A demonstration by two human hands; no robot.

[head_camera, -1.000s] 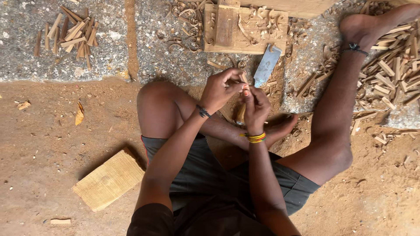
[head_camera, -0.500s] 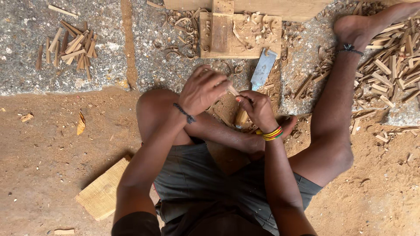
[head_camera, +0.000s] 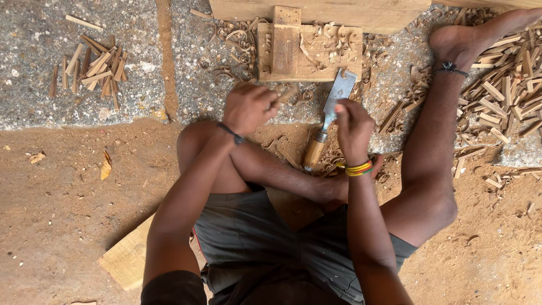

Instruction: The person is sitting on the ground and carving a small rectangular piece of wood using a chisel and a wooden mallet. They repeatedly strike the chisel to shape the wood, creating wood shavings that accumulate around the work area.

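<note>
Two hands work above the ground where the bare earth meets a grey stone slab (head_camera: 135, 85). The left hand (head_camera: 248, 107) is clenched around a small wooden stick (head_camera: 289, 95), whose pale end juts out toward the right from between the fingers. The right hand (head_camera: 353, 127) is closed around the neck of a chisel (head_camera: 327, 121), gripping it just above the wooden handle, which points down toward the person's lap; the flat steel blade rises toward the upper edge of the slab. The stick and the blade are near each other but apart.

The blade's tip lies just in front of a flat wooden block (head_camera: 310, 48), which sits on the slab with curled shavings (head_camera: 240, 48) strewn over and around it. Behind the block, along the top edge of the view, runs a long timber beam (head_camera: 316, 11).

Toward the slab's upper left corner lies a loose heap of short wooden sticks (head_camera: 90, 68). A much larger pile of similar cut pieces (head_camera: 502, 90) covers the right side, beside the person's outstretched leg. On the earth at the lower left, partly under the person's left arm, rests a pale wooden board (head_camera: 127, 260).
</note>
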